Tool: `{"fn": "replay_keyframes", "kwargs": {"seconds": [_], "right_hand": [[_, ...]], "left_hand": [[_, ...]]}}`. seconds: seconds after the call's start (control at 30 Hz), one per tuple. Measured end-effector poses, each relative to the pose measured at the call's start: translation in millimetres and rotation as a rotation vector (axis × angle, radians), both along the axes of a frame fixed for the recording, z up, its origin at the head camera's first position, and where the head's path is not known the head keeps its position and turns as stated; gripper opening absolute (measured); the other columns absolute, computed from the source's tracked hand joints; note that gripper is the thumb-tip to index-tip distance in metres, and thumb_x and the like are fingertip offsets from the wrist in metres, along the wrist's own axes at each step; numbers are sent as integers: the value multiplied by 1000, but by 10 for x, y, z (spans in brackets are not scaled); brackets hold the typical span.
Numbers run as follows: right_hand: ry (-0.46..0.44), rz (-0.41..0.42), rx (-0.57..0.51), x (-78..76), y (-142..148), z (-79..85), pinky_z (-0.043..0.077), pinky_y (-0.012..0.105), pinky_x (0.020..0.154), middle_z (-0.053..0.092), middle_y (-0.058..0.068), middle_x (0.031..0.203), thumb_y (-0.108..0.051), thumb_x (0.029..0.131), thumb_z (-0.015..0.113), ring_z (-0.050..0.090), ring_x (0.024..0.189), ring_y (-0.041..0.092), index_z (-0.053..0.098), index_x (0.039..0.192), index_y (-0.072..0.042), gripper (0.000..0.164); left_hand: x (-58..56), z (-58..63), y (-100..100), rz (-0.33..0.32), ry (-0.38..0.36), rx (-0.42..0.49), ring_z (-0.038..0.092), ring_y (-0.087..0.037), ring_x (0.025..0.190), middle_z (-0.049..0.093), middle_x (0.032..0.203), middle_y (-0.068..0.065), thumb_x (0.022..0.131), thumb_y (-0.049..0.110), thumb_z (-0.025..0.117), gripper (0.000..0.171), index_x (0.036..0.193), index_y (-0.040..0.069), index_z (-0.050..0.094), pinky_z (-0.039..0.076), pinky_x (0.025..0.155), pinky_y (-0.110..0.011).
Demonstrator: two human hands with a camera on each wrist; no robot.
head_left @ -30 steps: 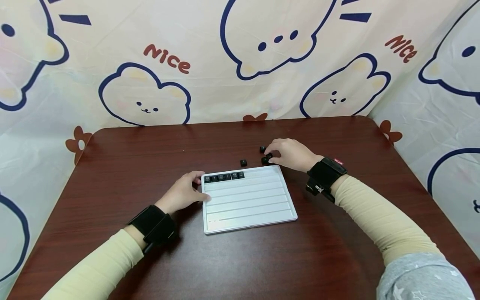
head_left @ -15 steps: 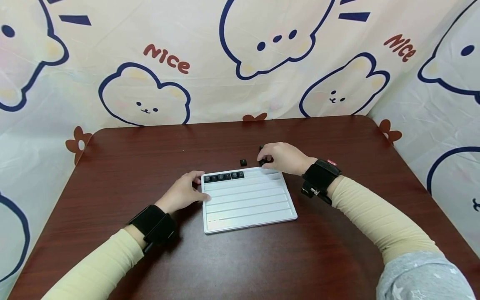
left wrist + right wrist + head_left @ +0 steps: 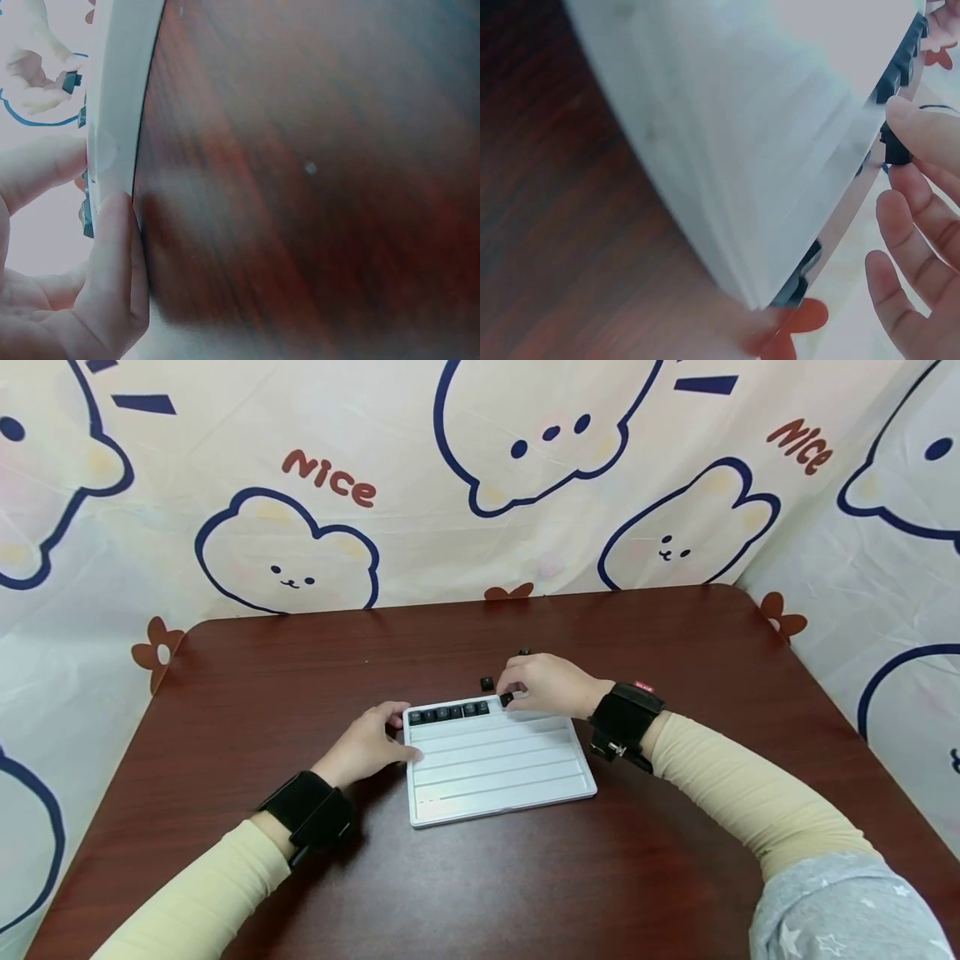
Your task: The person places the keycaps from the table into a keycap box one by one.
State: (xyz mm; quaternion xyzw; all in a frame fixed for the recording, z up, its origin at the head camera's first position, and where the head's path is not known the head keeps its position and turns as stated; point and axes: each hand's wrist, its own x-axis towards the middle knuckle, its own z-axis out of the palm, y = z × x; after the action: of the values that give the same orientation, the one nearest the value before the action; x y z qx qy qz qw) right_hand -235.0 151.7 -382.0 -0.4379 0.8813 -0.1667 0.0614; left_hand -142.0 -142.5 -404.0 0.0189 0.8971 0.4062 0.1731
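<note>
A white ridged tray (image 3: 495,768) lies on the brown table, with a row of several black keycaps (image 3: 447,712) along its far left edge. My left hand (image 3: 366,745) grips the tray's left side near the far corner, thumb on the top face. Between the thumb and forefinger of my right hand (image 3: 551,683) is one black keycap (image 3: 896,148), pinched close over the tray's far edge, just right of the row. Its stem side shows as a small notch in the left wrist view. The right hand's other fingers (image 3: 900,214) are loosely bent and hold nothing.
One loose keycap (image 3: 487,683) sits on the table (image 3: 315,668) just beyond the tray. Another keycap (image 3: 524,652) lies farther back, partly hidden by the right hand. A curtain (image 3: 420,560) with cartoon bears hangs behind and beside the table.
My right hand has picked a keycap from the loose group behind the tray and carried it left and nearer, to the end of the row. The left hand and tray stay put.
</note>
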Motion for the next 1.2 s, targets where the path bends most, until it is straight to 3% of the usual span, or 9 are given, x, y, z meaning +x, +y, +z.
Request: {"fn": "replay_keyframes", "kwargs": {"seconds": [0.3, 0.53, 1.2], "right_hand": [[-16, 16, -7, 49, -108, -37, 52, 29, 77, 68, 1, 99, -9, 86, 83, 59, 83, 14, 79, 105, -8, 19], [37, 13, 18, 63, -171, -46, 53, 30, 75, 69, 3, 97, -12, 86, 83, 63, 82, 15, 78, 103, -7, 18], [6, 10, 74, 60, -228, -7, 55, 32, 79, 67, 5, 97, -8, 87, 82, 65, 86, 17, 76, 103, -7, 17]], "left_hand": [[-20, -21, -1, 3, -1, -1, 52, -28, 100, 54, 128, -19, 86, 14, 84, 77, 151, -1, 44, 46, 76, -35], [-9, -10, -2, 11, -5, -9, 52, -28, 100, 54, 127, -17, 86, 15, 84, 78, 151, 0, 45, 45, 76, -35], [-19, -5, 3, 3, 1, -16, 51, -29, 104, 55, 128, -18, 86, 15, 84, 77, 150, -1, 45, 45, 81, -38]]}}
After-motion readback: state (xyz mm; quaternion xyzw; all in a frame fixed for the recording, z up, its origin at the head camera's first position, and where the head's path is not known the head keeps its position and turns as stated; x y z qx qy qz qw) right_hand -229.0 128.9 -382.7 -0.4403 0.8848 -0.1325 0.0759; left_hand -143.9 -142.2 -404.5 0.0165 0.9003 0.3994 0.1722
